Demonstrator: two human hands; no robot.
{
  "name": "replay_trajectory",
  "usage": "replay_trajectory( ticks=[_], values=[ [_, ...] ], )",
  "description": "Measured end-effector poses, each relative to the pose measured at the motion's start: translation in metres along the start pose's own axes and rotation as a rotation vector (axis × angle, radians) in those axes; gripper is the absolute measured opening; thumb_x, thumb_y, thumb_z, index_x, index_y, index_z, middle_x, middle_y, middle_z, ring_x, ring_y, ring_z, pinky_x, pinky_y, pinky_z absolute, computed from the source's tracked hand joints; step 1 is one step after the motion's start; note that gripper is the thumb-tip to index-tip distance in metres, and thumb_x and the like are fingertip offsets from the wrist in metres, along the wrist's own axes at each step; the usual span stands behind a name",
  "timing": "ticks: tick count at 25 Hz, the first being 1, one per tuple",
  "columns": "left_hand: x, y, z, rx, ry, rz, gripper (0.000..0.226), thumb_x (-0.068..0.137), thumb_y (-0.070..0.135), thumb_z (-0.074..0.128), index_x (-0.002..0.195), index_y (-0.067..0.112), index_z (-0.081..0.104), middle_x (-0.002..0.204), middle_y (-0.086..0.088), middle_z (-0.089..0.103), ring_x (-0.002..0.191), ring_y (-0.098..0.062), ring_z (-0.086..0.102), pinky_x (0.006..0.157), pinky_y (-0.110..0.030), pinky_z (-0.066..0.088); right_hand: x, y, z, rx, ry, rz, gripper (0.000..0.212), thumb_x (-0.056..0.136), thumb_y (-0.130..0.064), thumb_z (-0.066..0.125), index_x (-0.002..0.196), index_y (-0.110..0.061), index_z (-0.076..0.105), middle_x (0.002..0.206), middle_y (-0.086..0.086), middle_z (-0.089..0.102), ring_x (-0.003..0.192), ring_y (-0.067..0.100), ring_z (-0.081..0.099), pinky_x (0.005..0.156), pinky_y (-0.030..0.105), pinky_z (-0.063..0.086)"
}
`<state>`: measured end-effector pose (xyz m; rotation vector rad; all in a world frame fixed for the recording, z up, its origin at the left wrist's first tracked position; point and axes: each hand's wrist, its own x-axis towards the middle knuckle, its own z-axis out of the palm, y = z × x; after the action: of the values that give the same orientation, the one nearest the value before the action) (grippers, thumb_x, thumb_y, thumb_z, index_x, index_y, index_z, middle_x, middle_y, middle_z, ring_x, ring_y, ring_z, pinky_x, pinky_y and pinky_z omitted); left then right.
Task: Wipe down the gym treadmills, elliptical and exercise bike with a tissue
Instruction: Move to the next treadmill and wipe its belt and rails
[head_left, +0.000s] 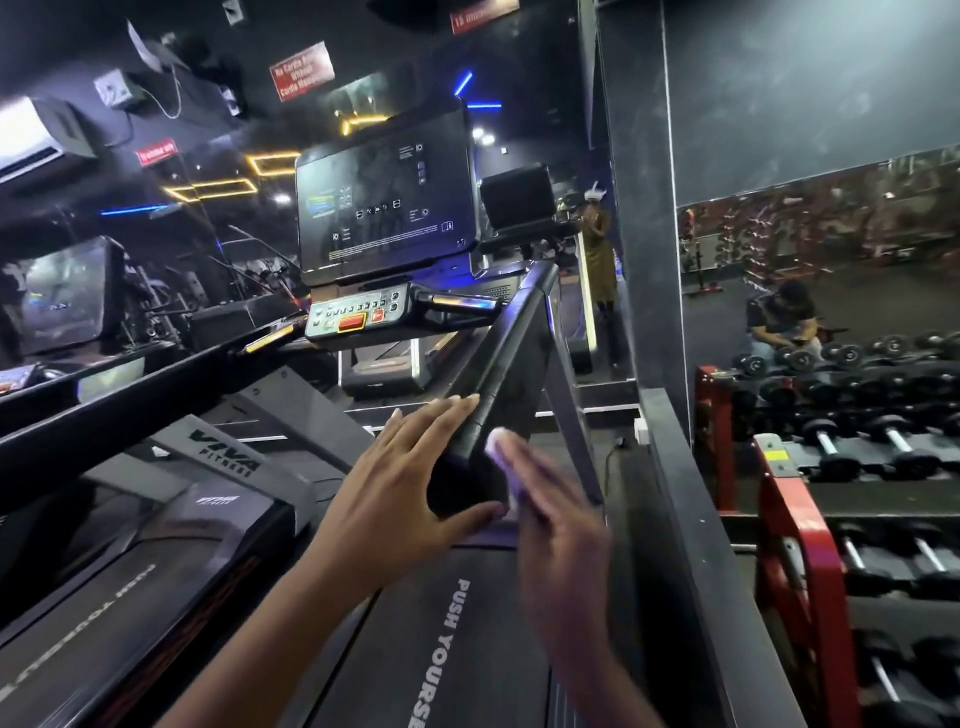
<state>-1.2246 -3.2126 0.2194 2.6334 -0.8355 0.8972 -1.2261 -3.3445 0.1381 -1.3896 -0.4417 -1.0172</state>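
I stand on a black treadmill whose belt (447, 649) reads "PUSH YOURSE". Its right handrail (514, 353) slopes up to the console (387, 195). My left hand (400, 483) lies against the handrail's lower end, fingers straight along its left side and thumb under the end. My right hand (550, 499), blurred by motion, presses a small white tissue (496, 441) against the rail's right side; most of the tissue is hidden under the fingers.
A second treadmill (171, 525) marked "VIVA FITNESS" stands to the left. A red dumbbell rack (795, 545) stands on the right behind a dark low wall (691, 519). A mirror ahead reflects a standing person (597, 244), and a seated person (779, 322) shows at right.
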Motion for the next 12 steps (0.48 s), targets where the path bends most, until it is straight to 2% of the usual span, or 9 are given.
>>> replay_trajectory(
  ticks=[2,4,6,8,10,12],
  values=[
    [0.001,0.000,0.002,0.025,-0.035,0.051,0.093,0.066,0.067,0.059,0.143,0.020,0.040,0.143,0.007,0.043,0.131,-0.006,0.036,0.111,-0.024,0.029,-0.023,0.004,0.011,0.033,-0.017,-0.007,0.038,0.088,-0.002,0.050,0.126,-0.005,0.057,0.129,-0.001,0.059,0.121,0.008,0.053,0.098,0.025,0.045],
    [0.001,-0.004,0.000,0.043,-0.070,0.085,0.094,0.064,0.067,0.060,0.142,0.021,0.038,0.142,0.012,0.037,0.131,-0.001,0.032,0.110,-0.017,0.022,-0.024,0.018,0.016,0.045,-0.036,-0.012,0.043,0.085,-0.004,0.049,0.127,-0.003,0.054,0.133,0.002,0.055,0.124,0.010,0.050,0.102,0.023,0.041],
    [0.001,-0.005,-0.002,0.038,-0.107,0.078,0.093,0.062,0.067,0.060,0.142,0.027,0.035,0.143,0.017,0.031,0.132,0.003,0.027,0.112,-0.018,0.021,-0.018,0.027,0.016,0.058,-0.036,0.041,0.044,0.086,-0.015,0.046,0.128,-0.004,0.053,0.134,0.002,0.054,0.125,0.005,0.048,0.103,0.018,0.037],
    [0.001,-0.003,-0.003,0.024,-0.152,0.028,0.096,0.060,0.072,0.059,0.143,0.033,0.032,0.146,0.020,0.026,0.135,0.002,0.023,0.111,-0.013,0.021,-0.011,0.037,0.016,0.051,-0.014,0.088,0.046,0.086,-0.022,0.045,0.127,-0.003,0.053,0.132,0.004,0.054,0.124,-0.004,0.045,0.103,0.012,0.034],
    [0.001,-0.001,-0.002,0.028,-0.172,-0.017,0.098,0.059,0.076,0.057,0.143,0.034,0.031,0.148,0.021,0.024,0.136,0.002,0.022,0.107,-0.013,0.016,-0.002,0.053,0.018,0.016,0.021,0.123,0.042,0.087,-0.019,0.046,0.125,-0.003,0.054,0.128,0.008,0.057,0.122,-0.011,0.043,0.102,0.010,0.034],
    [0.000,0.001,-0.002,0.039,-0.161,-0.038,0.097,0.060,0.076,0.055,0.144,0.032,0.033,0.148,0.023,0.023,0.134,0.005,0.021,0.105,-0.009,0.012,0.008,0.069,0.016,-0.017,0.064,0.160,0.036,0.087,-0.007,0.053,0.123,-0.006,0.055,0.124,0.005,0.060,0.117,-0.014,0.046,0.101,0.015,0.038]
  ],
)
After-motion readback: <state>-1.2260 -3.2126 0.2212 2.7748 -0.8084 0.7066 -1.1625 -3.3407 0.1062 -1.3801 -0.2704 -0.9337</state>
